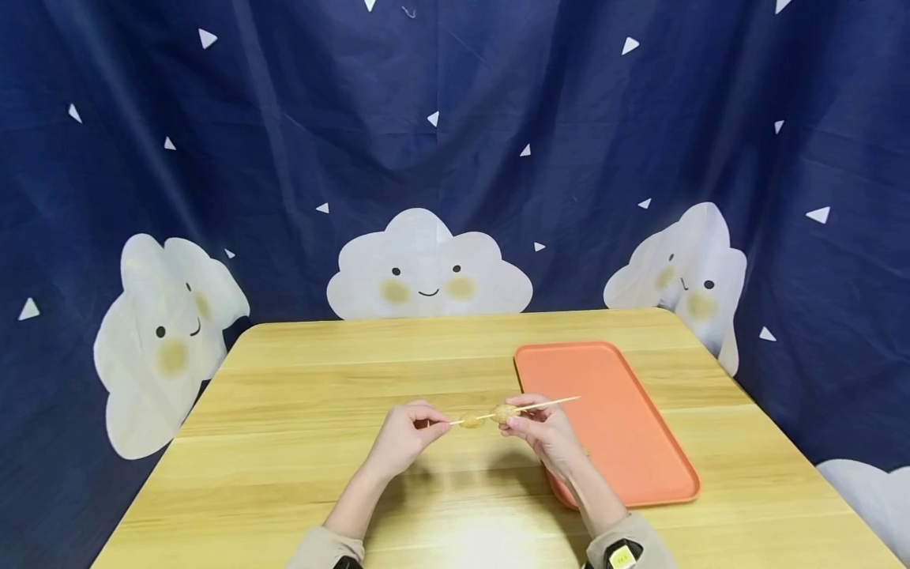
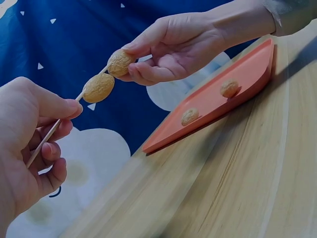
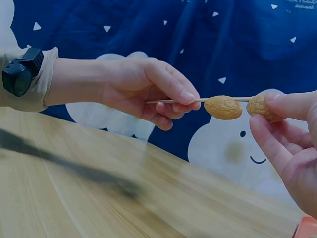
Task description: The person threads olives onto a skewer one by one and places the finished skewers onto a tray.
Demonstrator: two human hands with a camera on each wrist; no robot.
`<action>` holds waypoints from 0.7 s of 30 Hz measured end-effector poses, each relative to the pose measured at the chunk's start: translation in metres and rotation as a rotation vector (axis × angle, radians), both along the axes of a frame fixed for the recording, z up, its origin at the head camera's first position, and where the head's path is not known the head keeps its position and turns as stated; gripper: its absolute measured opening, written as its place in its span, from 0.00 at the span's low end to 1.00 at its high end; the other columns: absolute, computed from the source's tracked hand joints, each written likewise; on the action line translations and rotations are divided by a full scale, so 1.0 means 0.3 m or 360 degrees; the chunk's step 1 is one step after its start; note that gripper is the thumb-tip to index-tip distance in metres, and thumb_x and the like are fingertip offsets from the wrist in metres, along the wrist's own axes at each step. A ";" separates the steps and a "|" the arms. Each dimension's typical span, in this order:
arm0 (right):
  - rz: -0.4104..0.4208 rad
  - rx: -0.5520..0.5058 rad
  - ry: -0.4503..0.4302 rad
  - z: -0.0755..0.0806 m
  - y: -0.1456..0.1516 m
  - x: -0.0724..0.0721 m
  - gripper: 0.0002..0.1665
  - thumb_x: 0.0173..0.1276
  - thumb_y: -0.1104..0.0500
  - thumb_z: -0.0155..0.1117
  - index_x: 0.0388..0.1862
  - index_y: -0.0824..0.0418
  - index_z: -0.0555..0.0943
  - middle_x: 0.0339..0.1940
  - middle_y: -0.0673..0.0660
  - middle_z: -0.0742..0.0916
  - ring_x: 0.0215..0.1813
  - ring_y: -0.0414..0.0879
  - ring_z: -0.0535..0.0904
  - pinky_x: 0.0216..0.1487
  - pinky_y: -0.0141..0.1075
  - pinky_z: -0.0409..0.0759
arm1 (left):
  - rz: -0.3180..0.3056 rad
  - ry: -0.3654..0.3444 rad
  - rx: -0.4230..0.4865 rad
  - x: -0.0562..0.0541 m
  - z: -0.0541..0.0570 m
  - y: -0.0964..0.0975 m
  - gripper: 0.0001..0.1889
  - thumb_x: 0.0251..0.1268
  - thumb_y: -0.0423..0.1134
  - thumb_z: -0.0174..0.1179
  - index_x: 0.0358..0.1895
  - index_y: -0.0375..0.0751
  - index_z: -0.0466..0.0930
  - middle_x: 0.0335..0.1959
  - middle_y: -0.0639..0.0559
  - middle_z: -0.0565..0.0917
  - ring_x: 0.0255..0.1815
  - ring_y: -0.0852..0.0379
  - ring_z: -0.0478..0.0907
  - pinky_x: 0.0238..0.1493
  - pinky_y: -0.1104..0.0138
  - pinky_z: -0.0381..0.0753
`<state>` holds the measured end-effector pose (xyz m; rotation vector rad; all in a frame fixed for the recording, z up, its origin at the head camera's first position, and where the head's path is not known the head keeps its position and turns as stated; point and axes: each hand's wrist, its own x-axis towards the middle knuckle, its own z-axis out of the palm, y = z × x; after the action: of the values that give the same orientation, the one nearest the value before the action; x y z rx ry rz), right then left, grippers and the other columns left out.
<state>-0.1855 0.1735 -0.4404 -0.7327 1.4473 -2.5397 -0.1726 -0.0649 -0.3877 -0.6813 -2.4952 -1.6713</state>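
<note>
A thin wooden skewer (image 1: 550,404) is held nearly level above the table, its bare tip pointing right. My left hand (image 1: 401,437) pinches it near its left end between thumb and forefinger. Two wrinkled golden-brown balls are on the stick. The left one (image 3: 223,107) sits just beyond my left fingertips, touched by neither hand. Thumb and fingers of my right hand (image 1: 553,441) pinch the other ball (image 2: 120,63), partly covering it. In the left wrist view the balls look close together; the right wrist view shows a short gap of bare skewer.
An orange tray (image 1: 618,419) lies on the wooden table (image 1: 284,442), right of centre, under and beyond my right hand. Two more wrinkled balls, a farther one (image 2: 230,88) and a nearer one (image 2: 189,116), rest on it. A dark blue curtain (image 1: 441,71) with clouds hangs behind.
</note>
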 end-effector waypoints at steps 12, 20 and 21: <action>-0.0061 0.0073 -0.0021 -0.004 0.030 0.010 0.19 0.62 0.77 0.52 0.45 0.60 0.81 0.40 0.56 0.85 0.40 0.44 0.82 0.42 0.34 0.79 | -0.0025 0.0056 0.0014 -0.048 -0.104 -0.018 0.03 0.56 0.30 0.64 0.31 0.39 0.86 0.26 0.55 0.79 0.24 0.61 0.66 0.26 0.72 0.66; -0.0210 0.0161 -0.0028 -0.008 0.110 0.016 0.17 0.62 0.76 0.53 0.46 0.64 0.80 0.39 0.55 0.85 0.40 0.44 0.82 0.43 0.34 0.79 | 0.0019 0.0066 0.0003 -0.043 -0.104 -0.033 0.03 0.56 0.31 0.63 0.30 0.41 0.86 0.27 0.56 0.80 0.25 0.62 0.66 0.27 0.71 0.67; -0.0249 0.0196 -0.0037 -0.008 0.125 0.019 0.16 0.63 0.75 0.54 0.46 0.64 0.80 0.39 0.55 0.86 0.40 0.44 0.82 0.43 0.34 0.79 | 0.0022 0.0070 0.0006 -0.042 -0.104 -0.035 0.03 0.56 0.31 0.64 0.30 0.40 0.86 0.28 0.56 0.80 0.25 0.62 0.66 0.27 0.71 0.67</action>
<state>-0.1800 0.2110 -0.4429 -0.5910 1.6984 -2.5311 -0.1852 -0.0754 -0.4190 -0.6909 -2.4608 -1.6376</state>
